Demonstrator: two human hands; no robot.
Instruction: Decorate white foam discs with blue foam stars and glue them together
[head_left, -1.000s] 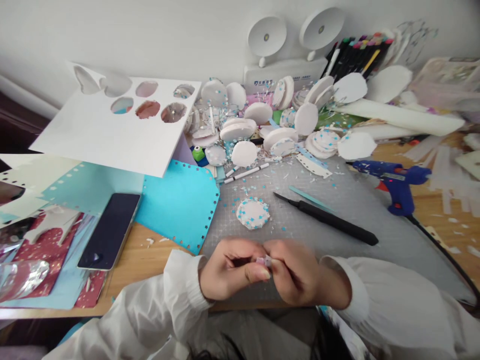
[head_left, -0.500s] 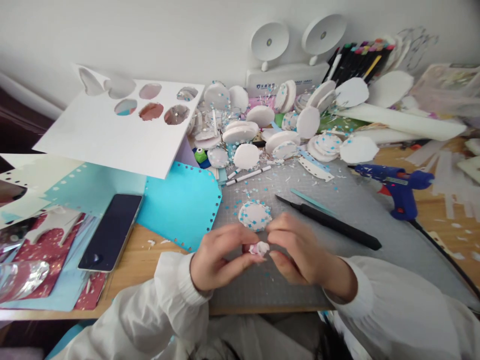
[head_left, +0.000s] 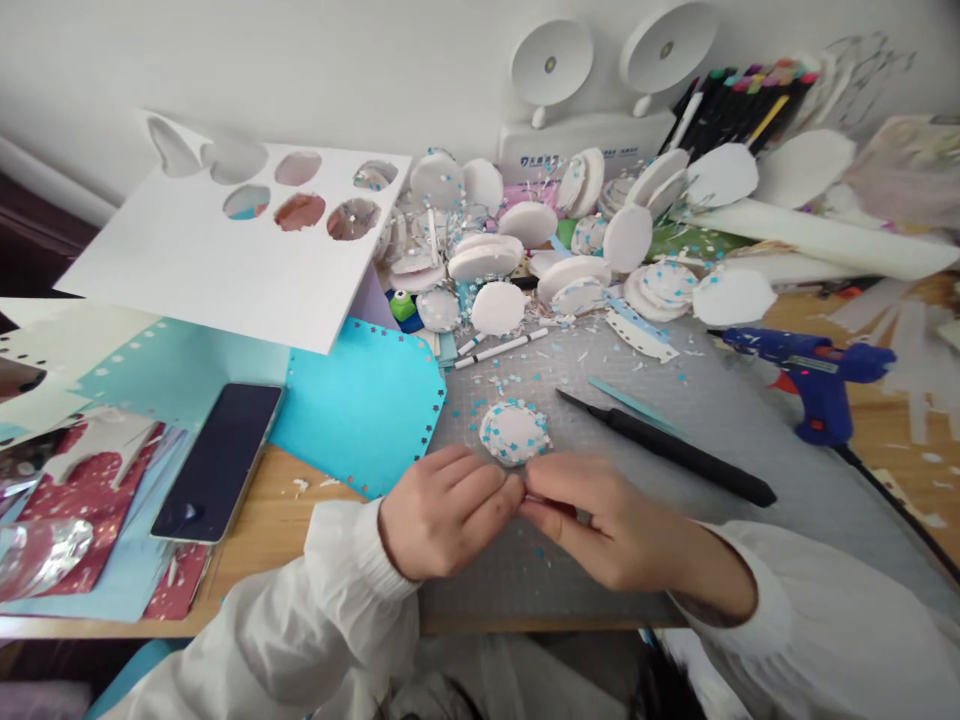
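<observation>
My left hand [head_left: 450,512] is closed, its back turned up, at the front of the grey cutting mat [head_left: 525,590]. Thumb and forefinger of my right hand [head_left: 600,515] pinch together against the left fingertips. The small pink-and-white piece seen earlier in the left fingers is now almost wholly hidden between the hands. Just beyond them lies a round white disc [head_left: 514,432] edged with small blue stars. To its right rests a black-handled craft knife [head_left: 675,452], with a thin teal strip [head_left: 634,404] alongside.
A blue glue gun [head_left: 814,375] lies at the right, its cord running forward. White foam discs [head_left: 499,307] are heaped at the back below a two-headed lamp [head_left: 585,145]. Turquoise paper [head_left: 360,405], a phone [head_left: 219,460] and a white board with cut holes [head_left: 217,265] occupy the left.
The hands parted briefly, showing the pink-and-white piece in the left fingers, then came together again. My left hand has rolled over, back upward. The view has shifted slightly.
</observation>
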